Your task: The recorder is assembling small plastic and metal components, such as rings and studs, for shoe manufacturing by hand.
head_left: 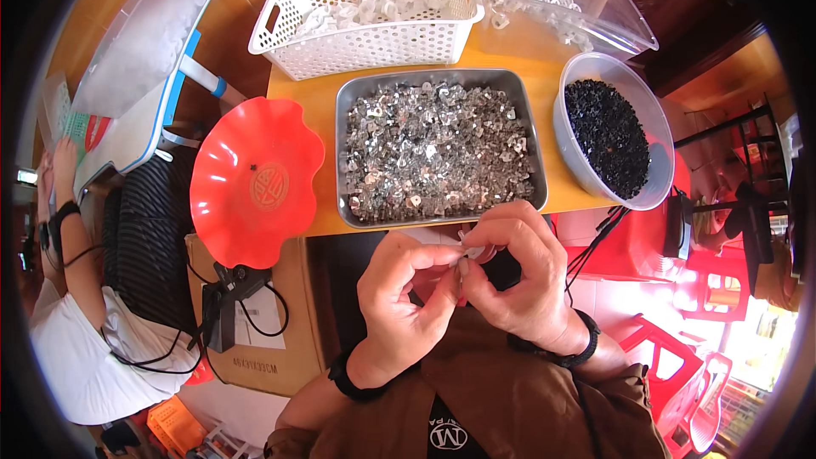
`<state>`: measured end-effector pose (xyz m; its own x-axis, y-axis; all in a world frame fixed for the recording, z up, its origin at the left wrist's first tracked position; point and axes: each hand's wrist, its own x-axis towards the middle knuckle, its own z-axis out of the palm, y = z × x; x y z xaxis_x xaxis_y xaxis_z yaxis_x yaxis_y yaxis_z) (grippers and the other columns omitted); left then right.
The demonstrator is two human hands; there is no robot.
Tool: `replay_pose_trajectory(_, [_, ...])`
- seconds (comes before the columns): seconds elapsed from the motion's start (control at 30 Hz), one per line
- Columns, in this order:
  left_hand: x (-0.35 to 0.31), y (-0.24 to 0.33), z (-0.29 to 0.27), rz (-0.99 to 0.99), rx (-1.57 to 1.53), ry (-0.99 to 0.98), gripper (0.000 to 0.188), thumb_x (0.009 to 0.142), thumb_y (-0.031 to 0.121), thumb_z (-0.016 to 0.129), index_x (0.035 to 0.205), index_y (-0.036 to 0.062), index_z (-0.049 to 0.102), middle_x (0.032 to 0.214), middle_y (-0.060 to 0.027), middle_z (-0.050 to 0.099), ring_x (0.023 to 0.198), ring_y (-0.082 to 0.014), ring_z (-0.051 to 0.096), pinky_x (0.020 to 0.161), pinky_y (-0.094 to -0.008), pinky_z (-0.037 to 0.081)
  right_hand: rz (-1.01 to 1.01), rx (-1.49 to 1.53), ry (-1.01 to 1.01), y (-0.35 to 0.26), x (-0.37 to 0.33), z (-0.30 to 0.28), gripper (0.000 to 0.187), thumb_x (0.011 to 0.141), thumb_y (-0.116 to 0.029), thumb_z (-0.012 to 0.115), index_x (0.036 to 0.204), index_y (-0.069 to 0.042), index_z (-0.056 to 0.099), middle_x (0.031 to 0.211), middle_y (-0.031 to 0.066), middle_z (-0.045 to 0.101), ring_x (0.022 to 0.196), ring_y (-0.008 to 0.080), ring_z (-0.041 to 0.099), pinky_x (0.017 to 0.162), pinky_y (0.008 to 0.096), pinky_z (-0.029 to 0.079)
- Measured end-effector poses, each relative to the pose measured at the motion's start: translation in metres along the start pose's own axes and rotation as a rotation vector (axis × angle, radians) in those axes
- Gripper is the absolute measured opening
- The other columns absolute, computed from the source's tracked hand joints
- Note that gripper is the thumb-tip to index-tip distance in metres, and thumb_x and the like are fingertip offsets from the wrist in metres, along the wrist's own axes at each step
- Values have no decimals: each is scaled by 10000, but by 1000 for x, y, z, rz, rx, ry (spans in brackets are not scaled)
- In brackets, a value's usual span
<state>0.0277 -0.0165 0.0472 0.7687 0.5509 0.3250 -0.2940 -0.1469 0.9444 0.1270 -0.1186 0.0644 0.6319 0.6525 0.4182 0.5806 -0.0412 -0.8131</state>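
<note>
Bright glare whitens the near right; silvery pieces (432, 153) glint; fisheye distortion bends the outer, black-rimmed edges.

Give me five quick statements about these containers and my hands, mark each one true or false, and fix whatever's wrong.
1. The metal tray holds many small shiny pieces. True.
2. The white basket stands to the right of the round tub. False: the white basket stands to the left of the round tub.
3. The left hand and the right hand pinch a small pale piece between them. True.
4. The red dish is full of black pieces. False: the black pieces lie in the round tub.
5. A black band circles the right wrist. True.
</note>
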Motion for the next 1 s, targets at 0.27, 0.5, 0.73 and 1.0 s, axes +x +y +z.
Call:
replay_pose_trajectory(0.27, [-6, -3, -4, 89, 181, 1, 267, 702, -176, 675, 912, -27, 604, 858, -73, 547, 761, -121, 605, 638, -216, 530, -33, -50, 61, -4, 4, 0, 239, 608, 31, 666, 810, -61, 576, 793, 70, 557, 612, 175, 571, 536, 279, 485])
replay_pose_trajectory(0.5, [-4, -4, -7, 68, 202, -68, 261, 696, -174, 683, 901, -29, 609, 851, -68, 552, 727, -115, 605, 649, -219, 541, -62, -30, 86, 3, 2, 2, 178, 578, 30, 623, 697, -75, 544, 693, 57, 507, 565, 192, 516, 493, 295, 429])
replay_pose_trajectory(0.73, [-2, -4, -6, -300, -279, 53, 184, 794, -142, 600, 938, -32, 567, 854, -87, 619, 800, -146, 653, 654, -253, 556, 276, 218, -39, 0, 3, -1, 173, 678, 27, 685, 809, -33, 590, 727, 42, 553, 626, 124, 561, 534, 252, 471])
replay_pose_trajectory(1.0, [-3, -4, -12, -390, -488, -43, 185, 864, -58, 599, 1026, -39, 512, 986, -123, 607, 931, -165, 632, 794, -303, 554, 340, 328, -75, 8, -11, -8, 171, 757, 34, 676, 919, -5, 641, 846, 70, 650, 697, 116, 664, 588, 242, 523])
